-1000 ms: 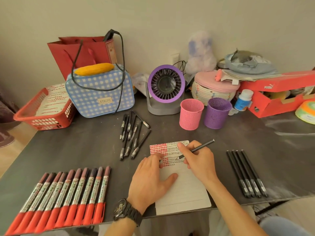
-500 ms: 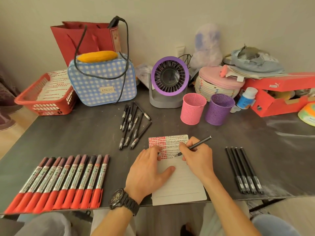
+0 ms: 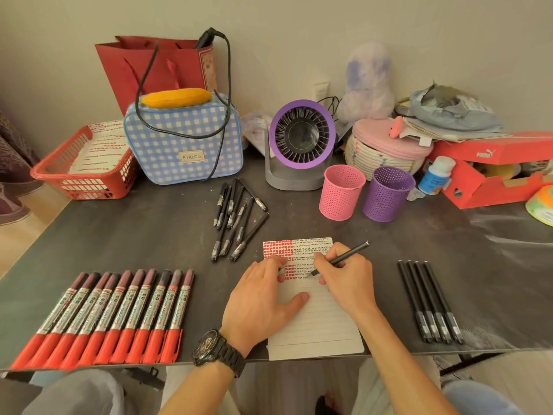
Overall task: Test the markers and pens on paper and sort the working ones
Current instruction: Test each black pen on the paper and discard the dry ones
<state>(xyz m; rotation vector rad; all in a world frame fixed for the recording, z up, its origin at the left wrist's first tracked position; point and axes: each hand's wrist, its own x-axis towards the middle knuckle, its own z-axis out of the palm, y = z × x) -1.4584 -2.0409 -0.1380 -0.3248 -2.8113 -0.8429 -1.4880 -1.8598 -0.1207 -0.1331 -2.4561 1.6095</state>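
The right hand (image 3: 347, 283) is gripping a black pen (image 3: 341, 259), fingers curled round it, with the tip touching the lined paper (image 3: 317, 324) among rows of red and black marks. The left hand (image 3: 260, 301) is lying flat with fingers straight, pressing on the paper's left edge at the near side of the dark table (image 3: 119, 235).

Beyond the paper a loose heap of black pens (image 3: 236, 220) is lying between it and a checked bag (image 3: 182, 142) (too tangled to count surely). A purple fan (image 3: 300, 136) is standing just behind two mesh cups, one pink (image 3: 341, 194) and one purple (image 3: 387, 196). Ten red markers (image 3: 113, 316) are lying side by side at the left, and four black pens (image 3: 431, 304) are lined up at the right.
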